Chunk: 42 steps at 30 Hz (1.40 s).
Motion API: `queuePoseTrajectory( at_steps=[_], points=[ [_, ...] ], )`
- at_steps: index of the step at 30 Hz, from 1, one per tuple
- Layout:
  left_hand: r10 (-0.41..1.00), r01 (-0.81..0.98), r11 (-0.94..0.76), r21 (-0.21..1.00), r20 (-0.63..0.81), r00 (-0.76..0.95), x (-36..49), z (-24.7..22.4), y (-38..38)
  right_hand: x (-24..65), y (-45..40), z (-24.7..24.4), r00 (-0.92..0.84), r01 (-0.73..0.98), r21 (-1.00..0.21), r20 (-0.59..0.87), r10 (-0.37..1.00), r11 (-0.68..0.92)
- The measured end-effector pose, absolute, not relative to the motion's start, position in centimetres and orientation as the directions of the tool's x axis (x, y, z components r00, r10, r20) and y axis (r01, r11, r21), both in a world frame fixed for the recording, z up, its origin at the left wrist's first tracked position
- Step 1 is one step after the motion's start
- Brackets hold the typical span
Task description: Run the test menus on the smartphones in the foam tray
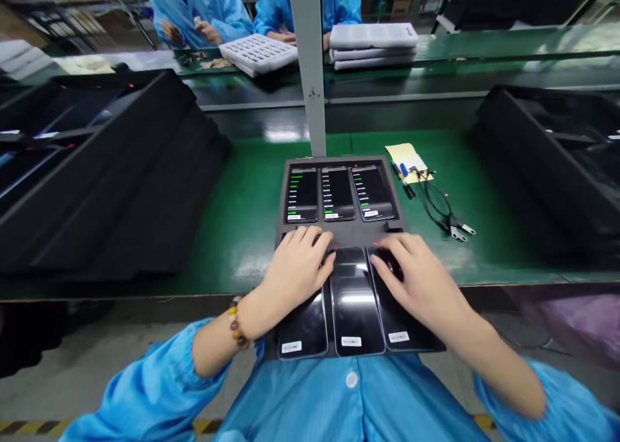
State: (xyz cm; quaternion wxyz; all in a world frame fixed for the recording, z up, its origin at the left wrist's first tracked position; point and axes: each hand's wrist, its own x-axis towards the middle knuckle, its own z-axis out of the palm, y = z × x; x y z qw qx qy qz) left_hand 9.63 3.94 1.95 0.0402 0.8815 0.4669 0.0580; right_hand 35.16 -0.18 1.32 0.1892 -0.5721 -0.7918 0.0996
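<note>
Dark tray (283,190) sits on the green counter (242,216), centred, its near end overhanging the counter edge toward the person. Six phones in two rows of three. Far row: three lit phones (337,194), screens showing columns of green and white text, small white labels at their near ends. Near row: three dark phones (356,309), glossy, screens off and reflecting the lights, each with a white sticker at its near end.

Left hand (296,267): palm down, fingers loosely spread and lying flat over the far end of the near-left phone, fingertips reaching the strip between the rows. Grip open, nothing clasped. Bead bracelet (236,324) on the wrist, blue sleeve pushed back.

Right hand (420,277): palm down over the far end of the near-right phone, fingers spread, fingertips pressing on it. Grip open, holding nothing.

Right of the tray on the counter: yellow notepad (404,154), pens (403,178) on and beside it, black cables (443,209) with small metal ends. Large black bins (111,170) flank the spot, left and right. Grey post (310,67) rises just beyond the tray.

Far side: a second counter, two people in blue smocks (213,6) at work; a white compartment tray (259,52) and a stack of white trays (372,44) lie before them.
</note>
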Motion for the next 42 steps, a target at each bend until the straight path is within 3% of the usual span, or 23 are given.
queuePoseTrajectory(
  at_steps=[3,9,16,18,21,24,28,35,39,42],
  points=[
    [0.831,0.803,-0.545,0.243,0.025,0.556,8.5,1.9,2.0,35.7,-5.2,0.5,-0.204,0.904,-0.342,0.184,0.962,0.257],
    [0.879,0.852,-0.465,0.24,0.013,0.476,8.4,0.9,0.1,34.1,-8.9,-1.0,-0.118,0.955,-0.244,0.205,0.972,0.168],
    [0.857,0.811,-0.503,0.298,0.055,0.512,8.2,1.3,0.4,34.4,-10.4,-0.2,-0.236,0.95,-0.148,0.233,0.943,0.274],
    [0.777,0.721,-0.613,0.325,0.083,0.624,8.7,1.7,1.0,34.1,-11.3,-0.2,-0.24,0.952,-0.132,0.239,0.941,0.276],
    [0.495,0.434,-0.827,0.358,0.095,0.864,9.9,2.1,2.2,33.6,-12.2,-0.5,-0.213,0.96,-0.132,0.226,0.951,0.247],
    [0.343,0.284,-0.871,0.401,0.082,0.936,10.8,1.9,3.5,33.1,-12.5,-0.6,-0.156,0.965,-0.18,0.193,0.969,0.191],
    [0.276,0.224,-0.879,0.421,0.065,0.959,11.4,1.6,5.2,32.1,-12.7,0.3,-0.036,0.961,-0.267,0.13,0.991,0.07],
    [0.126,0.078,-0.88,0.468,0.072,0.989,11.9,1.0,8.3,28.4,-10.3,1.4,0.35,0.85,-0.424,0.012,0.937,-0.312],
    [0.066,0.006,-0.858,0.514,0.098,0.993,12.0,0.1,9.6,27.3,-7.8,2.0,0.529,0.73,-0.443,-0.115,0.841,-0.52],
    [0.05,0.009,-0.829,0.56,0.058,0.997,12.0,0.1,9.8,27.1,-7.1,2.9,0.557,0.699,-0.441,-0.16,0.815,-0.564]
  ],
)
